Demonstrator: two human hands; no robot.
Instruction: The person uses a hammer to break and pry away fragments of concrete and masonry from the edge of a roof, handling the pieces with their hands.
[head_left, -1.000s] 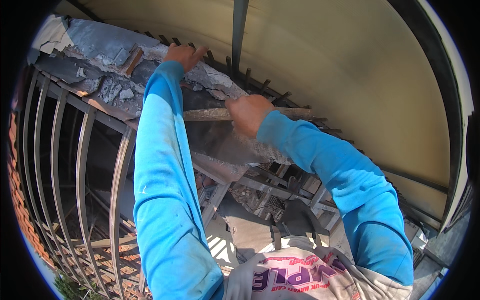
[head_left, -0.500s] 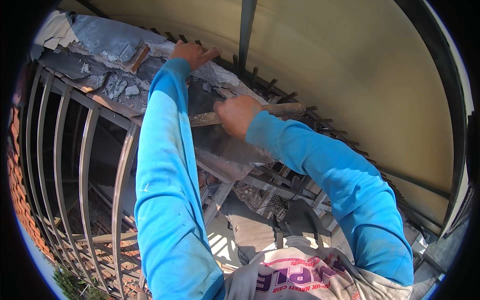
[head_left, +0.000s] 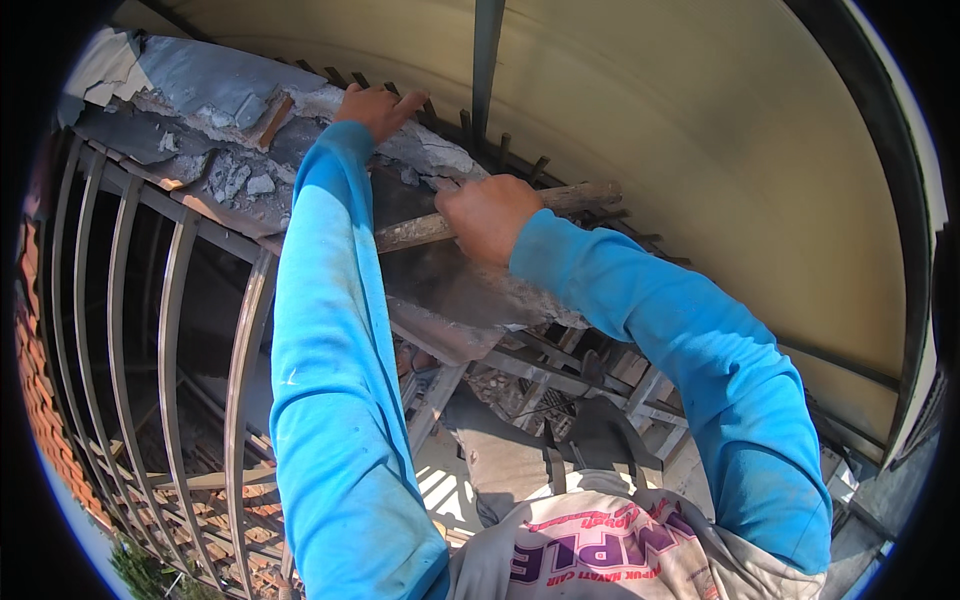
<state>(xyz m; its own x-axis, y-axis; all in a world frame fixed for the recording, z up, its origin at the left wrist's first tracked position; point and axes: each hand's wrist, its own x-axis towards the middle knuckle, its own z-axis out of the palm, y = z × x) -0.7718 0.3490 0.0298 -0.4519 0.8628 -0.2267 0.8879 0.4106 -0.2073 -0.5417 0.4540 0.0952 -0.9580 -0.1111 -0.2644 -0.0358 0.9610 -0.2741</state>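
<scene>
At the broken wall (head_left: 437, 152), a wooden stick (head_left: 415, 232) is held tight in the right grip (head_left: 490, 220), one end hidden behind the blue left sleeve (head_left: 335, 320), the other pointed toward the cream panel (head_left: 700, 150). Higher up, the left grip (head_left: 378, 112) is placed at the wall's top; whether anything is clasped there cannot be told. Grey chunks (head_left: 260, 185) are scattered farther left.

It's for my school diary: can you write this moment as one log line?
left hand: at broken masonry, grip unclear | right hand: gripping wooden stick | metal bars: left of left sleeve
</scene>
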